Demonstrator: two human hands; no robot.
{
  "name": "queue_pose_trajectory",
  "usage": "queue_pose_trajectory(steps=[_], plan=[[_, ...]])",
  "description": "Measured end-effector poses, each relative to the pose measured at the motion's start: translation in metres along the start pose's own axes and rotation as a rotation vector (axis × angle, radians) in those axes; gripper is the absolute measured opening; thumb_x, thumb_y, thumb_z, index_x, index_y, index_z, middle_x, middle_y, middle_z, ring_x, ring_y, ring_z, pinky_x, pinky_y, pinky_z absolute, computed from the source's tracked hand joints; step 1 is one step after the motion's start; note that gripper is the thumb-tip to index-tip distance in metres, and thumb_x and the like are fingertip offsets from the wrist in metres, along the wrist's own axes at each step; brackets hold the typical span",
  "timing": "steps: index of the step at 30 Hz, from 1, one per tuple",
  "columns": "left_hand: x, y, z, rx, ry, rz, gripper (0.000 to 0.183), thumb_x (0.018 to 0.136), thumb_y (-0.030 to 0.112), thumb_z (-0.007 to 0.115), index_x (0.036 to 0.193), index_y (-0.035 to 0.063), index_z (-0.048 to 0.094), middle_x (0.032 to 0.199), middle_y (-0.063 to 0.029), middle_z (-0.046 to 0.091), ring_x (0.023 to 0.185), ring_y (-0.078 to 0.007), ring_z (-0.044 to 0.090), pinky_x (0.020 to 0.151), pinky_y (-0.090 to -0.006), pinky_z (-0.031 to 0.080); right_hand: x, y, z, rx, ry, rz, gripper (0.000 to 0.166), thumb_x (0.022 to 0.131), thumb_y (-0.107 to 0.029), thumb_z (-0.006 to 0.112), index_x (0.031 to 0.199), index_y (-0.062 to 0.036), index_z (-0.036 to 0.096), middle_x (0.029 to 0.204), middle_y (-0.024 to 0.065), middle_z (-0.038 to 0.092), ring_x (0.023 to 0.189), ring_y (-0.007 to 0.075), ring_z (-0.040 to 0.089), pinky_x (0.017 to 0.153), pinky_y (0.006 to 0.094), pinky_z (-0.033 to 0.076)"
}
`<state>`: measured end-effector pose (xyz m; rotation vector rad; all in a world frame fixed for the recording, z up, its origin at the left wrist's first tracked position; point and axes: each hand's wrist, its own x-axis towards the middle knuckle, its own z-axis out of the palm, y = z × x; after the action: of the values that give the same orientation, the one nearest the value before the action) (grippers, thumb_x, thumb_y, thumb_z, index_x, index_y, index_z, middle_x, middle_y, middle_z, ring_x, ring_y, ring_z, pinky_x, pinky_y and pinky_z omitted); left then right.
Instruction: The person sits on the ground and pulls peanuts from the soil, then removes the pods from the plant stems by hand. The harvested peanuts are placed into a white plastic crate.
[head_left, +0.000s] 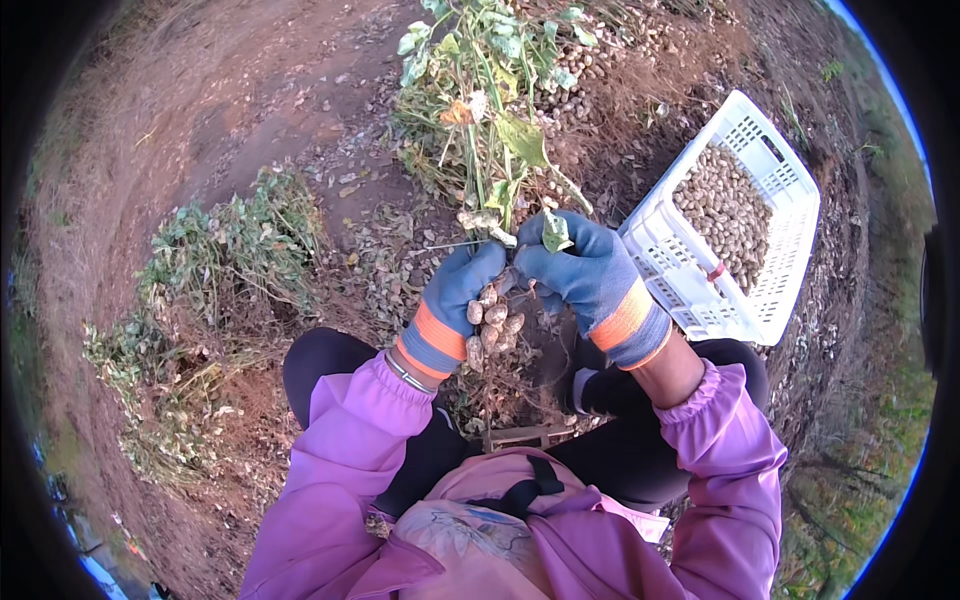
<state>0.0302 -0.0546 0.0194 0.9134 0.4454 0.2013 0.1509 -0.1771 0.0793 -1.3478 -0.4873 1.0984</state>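
Observation:
A leafy peanut plant (491, 127) points away from me, its stem base and roots between my hands. My left hand (469, 277), in a blue coated glove with an orange-striped cuff, is closed on the plant's base. Several peanut pods (493, 322) hang just below, beside that glove's cuff. On the other side my right hand (574, 262), gloved alike, has bent fingers at the roots close to the left fingertips; a leaf lies over it. Whether those fingers hold a pod is hidden.
A white plastic crate (791, 225), part filled with peanuts (724, 210), stands tilted at the right. Loose peanuts (577, 82) lie on the soil beyond the plant. Heaps of peanut vines (232, 255) lie at the left. Dry leaves and roots litter the ground between my legs.

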Motion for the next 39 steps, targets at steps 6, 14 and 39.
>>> queue_pose_trajectory(steps=[6, 14, 39], plan=[[-0.002, 0.006, 0.002, -0.049, -0.019, -0.09, 0.025, 0.089, 0.025, 0.051, 0.079, 0.0038, 0.058, 0.069, 0.0, 0.054, 0.059, -0.0092, 0.054, 0.053, -0.0244, 0.046, 0.003, 0.01, -0.003, -0.153, 0.126, -0.096, 0.012, 0.081, -0.012, 0.067, 0.088, -0.0041, 0.062, 0.071, -0.0005, 0.06, 0.056, 0.005, 0.052, 0.048, 0.0206, 0.04], [0.0, -0.003, 0.01, -0.011, -0.01, 0.009, 0.026, 0.088, 0.025, 0.054, 0.081, 0.0006, 0.059, 0.071, -0.003, 0.054, 0.076, -0.0166, 0.06, 0.074, -0.0326, 0.051, 0.004, 0.005, -0.01, 0.275, 0.114, 0.061, 0.012, 0.079, -0.005, 0.069, 0.083, 0.0, 0.059, 0.071, 0.0071, 0.063, 0.058, 0.0127, 0.06, 0.048, 0.0258, 0.048], [-0.002, -0.008, 0.012, 0.0, -0.075, -0.028, 0.031, 0.091, 0.028, 0.052, 0.094, 0.0002, 0.064, 0.087, -0.0106, 0.065, 0.084, -0.0188, 0.062, 0.079, -0.0322, 0.049, 0.013, 0.017, -0.013, 0.116, 0.269, -0.07, 0.019, 0.078, -0.008, 0.071, 0.091, -0.0015, 0.059, 0.065, 0.0004, 0.057, 0.049, 0.0087, 0.052, 0.042, 0.0217, 0.041]])
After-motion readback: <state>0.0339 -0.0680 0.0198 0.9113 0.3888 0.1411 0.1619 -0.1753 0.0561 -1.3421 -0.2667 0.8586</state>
